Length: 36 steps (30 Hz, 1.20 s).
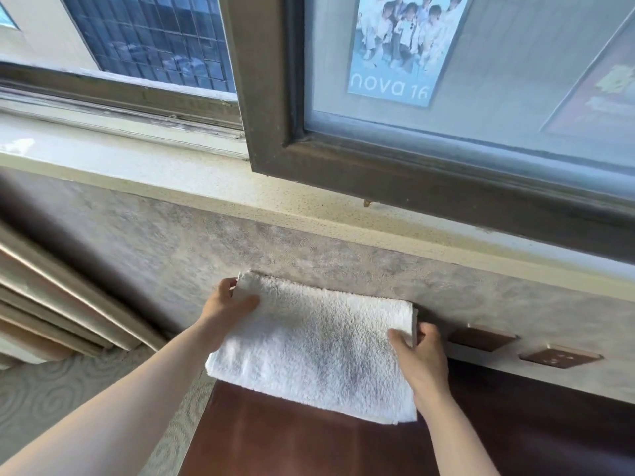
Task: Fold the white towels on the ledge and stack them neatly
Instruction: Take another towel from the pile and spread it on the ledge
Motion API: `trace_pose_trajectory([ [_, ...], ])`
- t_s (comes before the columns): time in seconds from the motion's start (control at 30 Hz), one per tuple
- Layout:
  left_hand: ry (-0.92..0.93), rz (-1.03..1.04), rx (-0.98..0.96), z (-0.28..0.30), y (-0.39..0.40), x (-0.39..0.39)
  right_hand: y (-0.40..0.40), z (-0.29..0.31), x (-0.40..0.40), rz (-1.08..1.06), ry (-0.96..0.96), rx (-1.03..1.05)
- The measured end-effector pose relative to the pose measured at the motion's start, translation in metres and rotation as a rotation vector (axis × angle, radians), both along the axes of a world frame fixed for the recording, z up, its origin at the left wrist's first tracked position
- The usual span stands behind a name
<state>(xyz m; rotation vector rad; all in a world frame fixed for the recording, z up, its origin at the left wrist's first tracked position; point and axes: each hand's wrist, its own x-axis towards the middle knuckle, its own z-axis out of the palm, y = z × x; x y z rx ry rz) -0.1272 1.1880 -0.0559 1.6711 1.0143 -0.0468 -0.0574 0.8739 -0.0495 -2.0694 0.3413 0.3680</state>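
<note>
Both my hands are on one white towel (312, 341): the left hand (228, 305) pinches its far left corner, thumb lying on top of the terry and fingers tucked behind the edge, and the right hand (421, 352) grips the far right corner the same way, thumb on top, fingers wrapped round the side. I count a single towel in view, folded into a thick rectangle with at least two layers showing at the right edge. I hold it up in front of the grey textured wall (171, 242), its near edge hanging over a reddish-brown surface (292, 441) below. Whether the towel rests on anything I cannot tell.

Above the wall runs one pale speckled ledge (240, 197), well apart from the towel. Over it sit two window panes: a dark-framed one (271, 108) on the right, carrying one blue poster (402, 46) that reads "nova 16" and a second, reddish poster (598, 94) cut off by the picture's edge, and a left pane looking out on a building. On the wall to the right of my right hand I see two brown wall sockets (481, 337), side by side. Patterned grey carpet (51, 389) shows at lower left.
</note>
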Motion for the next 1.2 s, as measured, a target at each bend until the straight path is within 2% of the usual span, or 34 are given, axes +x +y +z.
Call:
trace_pose_trajectory([
  [0.13,-0.148,0.047,-0.114,-0.002,0.008,-0.005,-0.007,0.000,0.001,0.043,0.109,0.400],
  [0.17,-0.136,0.054,-0.069,-0.003,0.010,-0.006,-0.007,-0.003,0.001,0.021,0.126,0.436],
  [0.2,-0.103,0.038,0.011,-0.004,0.012,-0.007,-0.007,-0.010,0.003,0.009,0.128,0.392],
  [0.3,0.020,-0.064,0.215,-0.005,0.006,-0.007,0.000,-0.022,0.004,0.015,0.062,0.061],
  [0.37,0.026,-0.194,0.456,-0.012,-0.004,-0.010,0.009,-0.018,-0.004,-0.020,-0.131,-0.154],
  [0.4,-0.013,-0.239,0.621,-0.016,-0.011,-0.013,0.014,-0.015,-0.009,-0.024,-0.308,-0.279],
  [0.47,-0.148,-0.335,0.826,-0.021,-0.034,-0.018,0.031,-0.015,-0.023,0.133,-0.624,-0.467],
  [0.53,-0.234,-0.588,0.796,-0.026,-0.064,-0.016,0.057,-0.027,-0.036,0.449,-0.747,-0.494],
  [0.6,-0.184,-0.867,0.810,-0.039,-0.089,-0.013,0.077,-0.046,-0.045,0.680,-0.698,-0.482],
  [0.67,-0.142,-0.952,0.923,-0.048,-0.091,-0.010,0.075,-0.061,-0.037,0.781,-0.671,-0.554],
  [0.73,-0.061,-0.925,0.988,-0.049,-0.074,-0.014,0.050,-0.070,-0.023,0.803,-0.653,-0.688],
  [0.8,0.067,-0.813,0.978,-0.051,-0.045,-0.023,0.021,-0.071,-0.013,0.779,-0.651,-0.808],
  [0.9,0.187,-0.698,0.942,-0.042,-0.027,-0.029,0.026,-0.064,-0.022,0.569,-0.605,-0.831],
  [0.97,0.101,-0.753,0.960,-0.037,-0.046,-0.022,0.056,-0.060,-0.038,0.477,-0.590,-0.738],
  [1.07,-0.093,-0.901,0.931,-0.045,-0.080,-0.019,0.076,-0.069,-0.056,0.709,-0.667,-0.666],
  [1.13,-0.022,-0.896,0.935,-0.050,-0.079,-0.022,0.057,-0.076,-0.044,0.744,-0.650,-0.709],
  [1.2,0.068,-0.833,0.952,-0.052,-0.063,-0.025,0.032,-0.079,-0.029,0.677,-0.634,-0.759],
])
